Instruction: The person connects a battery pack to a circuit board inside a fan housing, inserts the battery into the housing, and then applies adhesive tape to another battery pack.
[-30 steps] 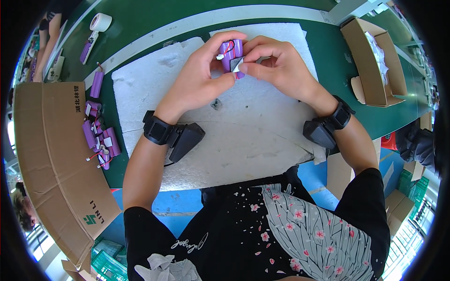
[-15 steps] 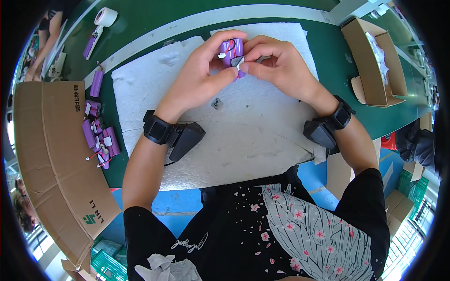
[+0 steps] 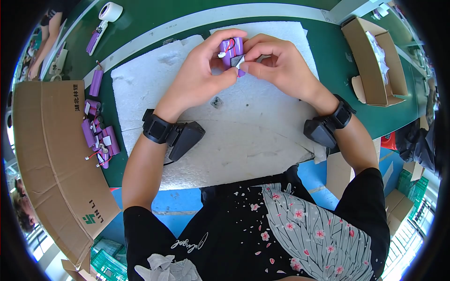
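Both hands meet over the far part of a white foam sheet (image 3: 262,136) on a green table. My left hand (image 3: 199,77) grips a purple battery pack (image 3: 232,47) with red and white wires at its top. My right hand (image 3: 276,68) pinches a small white strip (image 3: 239,62) against the pack's lower edge. Each wrist wears a black strap with a black device on it.
A small dark piece (image 3: 216,102) lies on the foam below my hands. Several purple battery packs (image 3: 99,140) lie at the left by a flat cardboard sheet (image 3: 47,154). A tape roll (image 3: 111,11) sits far left. An open cardboard box (image 3: 375,61) stands at the right.
The hands and the pack have barely shifted; my right fingers have worked a little along the white strip at the pack's lower edge.
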Motion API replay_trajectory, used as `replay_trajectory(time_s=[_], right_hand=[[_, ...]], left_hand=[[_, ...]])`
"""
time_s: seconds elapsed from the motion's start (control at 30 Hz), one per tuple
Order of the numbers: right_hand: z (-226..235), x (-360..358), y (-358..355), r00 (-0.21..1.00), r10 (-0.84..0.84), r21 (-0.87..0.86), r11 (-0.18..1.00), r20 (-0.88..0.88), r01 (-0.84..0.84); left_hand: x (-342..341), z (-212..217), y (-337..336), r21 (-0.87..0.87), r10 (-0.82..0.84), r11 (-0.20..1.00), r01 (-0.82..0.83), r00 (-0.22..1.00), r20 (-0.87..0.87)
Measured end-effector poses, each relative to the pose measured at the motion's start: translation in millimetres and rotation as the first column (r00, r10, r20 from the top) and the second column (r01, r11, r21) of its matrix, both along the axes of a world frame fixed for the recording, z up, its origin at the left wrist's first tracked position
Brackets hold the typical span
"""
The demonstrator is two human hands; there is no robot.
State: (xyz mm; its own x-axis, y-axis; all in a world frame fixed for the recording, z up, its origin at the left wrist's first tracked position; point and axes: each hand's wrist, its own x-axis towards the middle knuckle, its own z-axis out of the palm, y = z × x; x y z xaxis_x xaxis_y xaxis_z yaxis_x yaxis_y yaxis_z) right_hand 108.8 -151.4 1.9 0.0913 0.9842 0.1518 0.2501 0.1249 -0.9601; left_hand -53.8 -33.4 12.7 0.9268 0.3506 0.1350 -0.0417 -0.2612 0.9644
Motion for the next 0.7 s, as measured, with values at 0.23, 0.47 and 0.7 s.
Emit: replay_trajectory(time_s=[0.23, 0.47, 0.7], right_hand=[[6.2, -1.9, 0.3, 0.998, -0.048, -0.084, 0.996, -0.045, 0.044], [5.0, -2.2, 0.0, 0.997, -0.06, -0.082, 0.995, -0.038, 0.057], [4.9, -2.3, 0.3, 0.997, -0.069, -0.085, 0.994, -0.047, 0.065]], left_hand=[[1.9, -2.9, -1.9, 0.003, 0.04, 0.999, -0.04, 0.997, 0.059], [2.0, -2.6, -2.6, -0.015, 0.041, 0.999, -0.041, 0.998, 0.044], [1.6, 2.1, -2.0, -0.054, 0.031, 0.998, -0.03, 0.999, 0.025]])
